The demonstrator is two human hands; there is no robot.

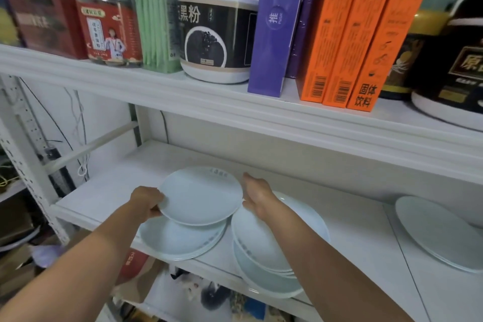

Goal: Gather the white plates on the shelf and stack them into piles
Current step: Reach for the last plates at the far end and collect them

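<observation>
My left hand (147,202) grips the left rim of a white plate (200,195), held just above a low pile of white plates (180,242) near the front edge of the lower shelf (104,191). My right hand (257,197) is flat with fingers extended, resting against the held plate's right rim and over a second pile of plates (261,251) that overhangs the shelf's front edge. A third pile of white plates (439,232) lies at the far right of the same shelf.
The upper shelf (209,102) carries jars, a black-and-white canister (217,42), purple and orange boxes (350,34). A perforated metal upright (23,144) and cables stand to the left. Boxes and clutter lie below the plate shelf.
</observation>
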